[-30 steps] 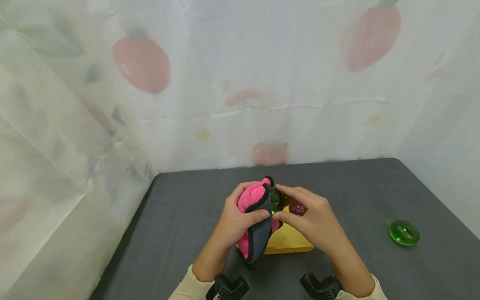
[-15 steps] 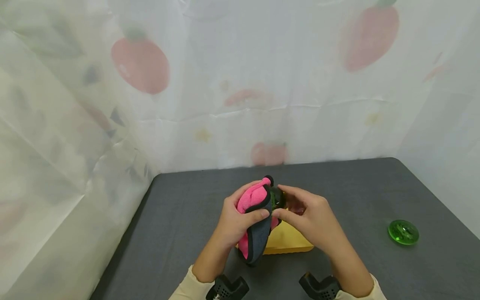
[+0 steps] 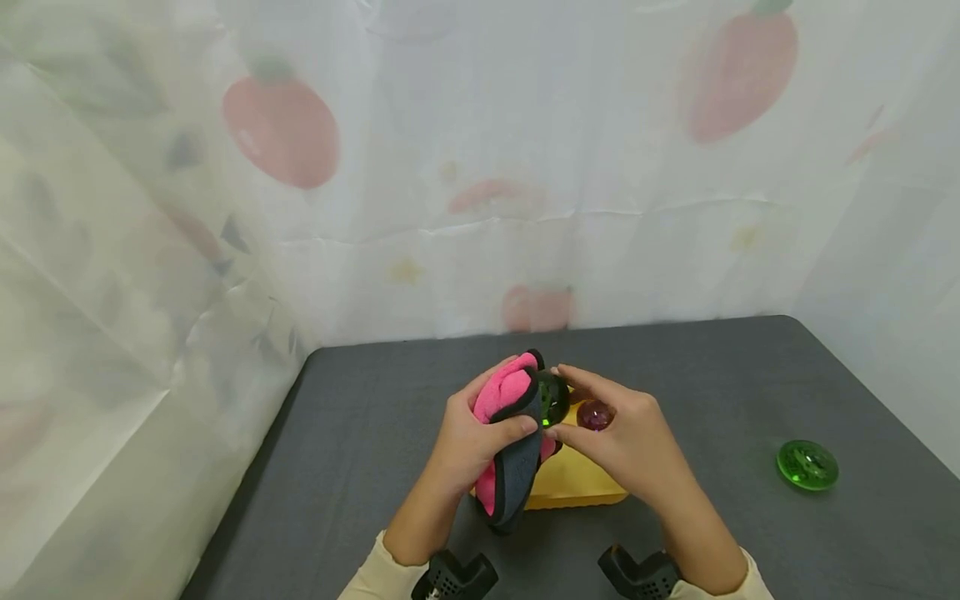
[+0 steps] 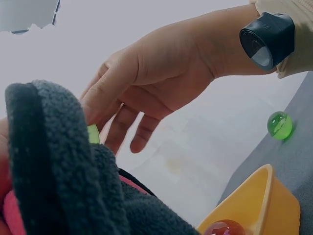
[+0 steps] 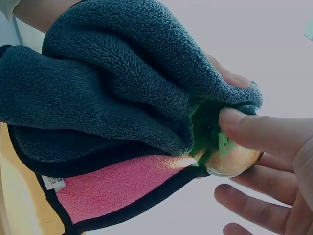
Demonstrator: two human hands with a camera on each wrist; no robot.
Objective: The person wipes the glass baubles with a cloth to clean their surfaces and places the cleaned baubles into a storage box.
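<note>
Above the yellow tray (image 3: 577,483), the left hand (image 3: 468,442) grips a pink-and-grey cloth (image 3: 513,450), fingers curled round it and thumb pressed across its grey side. The cloth wraps against a green glass disc (image 3: 553,398), which the right hand (image 3: 633,446) pinches between thumb and forefinger, its other fingers loosely spread. A purple disc (image 3: 596,414) lies in the tray, just beside the right hand. Another green disc (image 3: 807,464) sits on the counter (image 3: 360,450), well right of the tray.
</note>
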